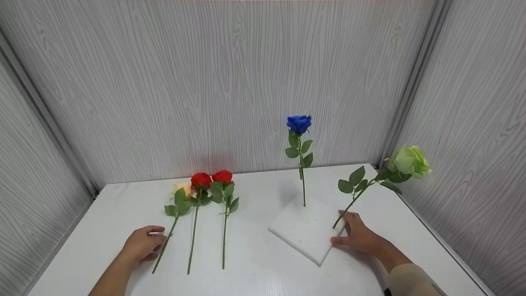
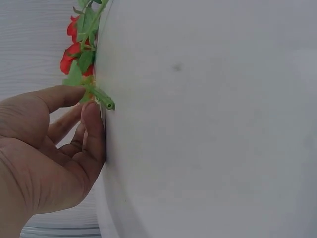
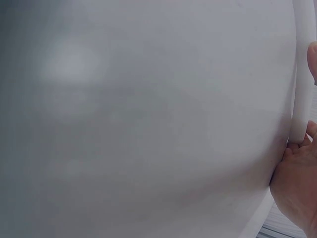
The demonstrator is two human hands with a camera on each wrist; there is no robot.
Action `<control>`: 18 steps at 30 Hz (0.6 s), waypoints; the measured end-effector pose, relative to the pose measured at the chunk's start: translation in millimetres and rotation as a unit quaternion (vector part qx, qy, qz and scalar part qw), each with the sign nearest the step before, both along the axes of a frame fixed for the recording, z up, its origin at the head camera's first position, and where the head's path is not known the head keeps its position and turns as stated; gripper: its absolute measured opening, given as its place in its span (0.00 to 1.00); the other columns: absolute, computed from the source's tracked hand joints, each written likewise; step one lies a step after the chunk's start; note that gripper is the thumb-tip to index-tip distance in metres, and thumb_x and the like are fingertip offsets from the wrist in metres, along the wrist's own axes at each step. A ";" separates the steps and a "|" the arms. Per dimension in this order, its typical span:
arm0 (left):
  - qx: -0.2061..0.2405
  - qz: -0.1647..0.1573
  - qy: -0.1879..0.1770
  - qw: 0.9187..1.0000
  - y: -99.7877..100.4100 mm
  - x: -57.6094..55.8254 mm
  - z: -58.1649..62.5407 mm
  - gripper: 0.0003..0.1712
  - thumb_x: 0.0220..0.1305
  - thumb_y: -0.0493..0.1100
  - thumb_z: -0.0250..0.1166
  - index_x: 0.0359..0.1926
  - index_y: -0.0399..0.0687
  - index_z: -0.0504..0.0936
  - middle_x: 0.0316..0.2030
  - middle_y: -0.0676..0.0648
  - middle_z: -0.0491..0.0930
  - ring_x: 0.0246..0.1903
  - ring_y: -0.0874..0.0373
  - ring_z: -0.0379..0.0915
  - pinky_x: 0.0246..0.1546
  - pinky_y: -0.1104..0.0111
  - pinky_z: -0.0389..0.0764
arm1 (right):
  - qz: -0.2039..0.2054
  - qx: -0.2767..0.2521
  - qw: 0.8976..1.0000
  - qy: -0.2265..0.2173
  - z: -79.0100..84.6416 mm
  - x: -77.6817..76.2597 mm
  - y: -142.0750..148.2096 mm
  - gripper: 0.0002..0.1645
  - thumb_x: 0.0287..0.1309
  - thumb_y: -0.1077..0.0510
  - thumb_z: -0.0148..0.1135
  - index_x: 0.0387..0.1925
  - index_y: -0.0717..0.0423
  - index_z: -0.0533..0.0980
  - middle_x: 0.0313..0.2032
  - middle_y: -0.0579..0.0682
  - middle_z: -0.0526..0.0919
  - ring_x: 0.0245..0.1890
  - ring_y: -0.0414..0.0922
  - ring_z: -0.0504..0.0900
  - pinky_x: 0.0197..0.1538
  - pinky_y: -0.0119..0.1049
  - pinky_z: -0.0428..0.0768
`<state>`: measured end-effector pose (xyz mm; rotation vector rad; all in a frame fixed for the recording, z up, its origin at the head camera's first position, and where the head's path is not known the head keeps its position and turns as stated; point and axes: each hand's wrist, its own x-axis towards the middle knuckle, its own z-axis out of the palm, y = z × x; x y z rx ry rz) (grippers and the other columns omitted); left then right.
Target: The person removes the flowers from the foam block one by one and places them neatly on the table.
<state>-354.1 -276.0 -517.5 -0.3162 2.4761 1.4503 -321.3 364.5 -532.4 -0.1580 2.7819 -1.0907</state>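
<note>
In the head view, my left hand (image 1: pixel 144 245) is beside the lower stem of a pale yellow rose (image 1: pixel 179 205) lying on the table. The left wrist view shows thumb and finger apart near the cut end of a green stem (image 2: pixel 103 98). My right hand (image 1: pixel 361 235) holds the right edge of a white foam board (image 1: pixel 302 231), thumb and fingers spread along it. A blue rose (image 1: pixel 299 124) stands upright in the board's far part. A light green rose (image 1: pixel 411 161) rises from near its right corner, leaning right. In the right wrist view, the right hand (image 3: pixel 297 183) shows only partly.
Two red roses, the left one (image 1: pixel 200 181) and the right one (image 1: pixel 222 176), lie side by side right of the yellow rose, stems toward me. The white table (image 1: pixel 254 250) meets a wood-grain panel (image 1: pixel 197 90) at the back. Side panels stand left and right.
</note>
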 end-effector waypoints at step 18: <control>-0.034 0.017 0.089 0.995 31.0 4.2 16.5 0.29 0.83 0.49 0.55 0.77 0.41 0.68 0.66 0.34 0.74 0.60 0.44 0.74 0.47 0.64 0.77 | -0.002 0.004 1.000 0.019 -2.2 -1.2 -0.2 0.69 0.59 0.39 0.82 0.84 0.64 0.51 0.75 0.72 0.58 0.80 0.72 0.58 0.82 0.72 0.58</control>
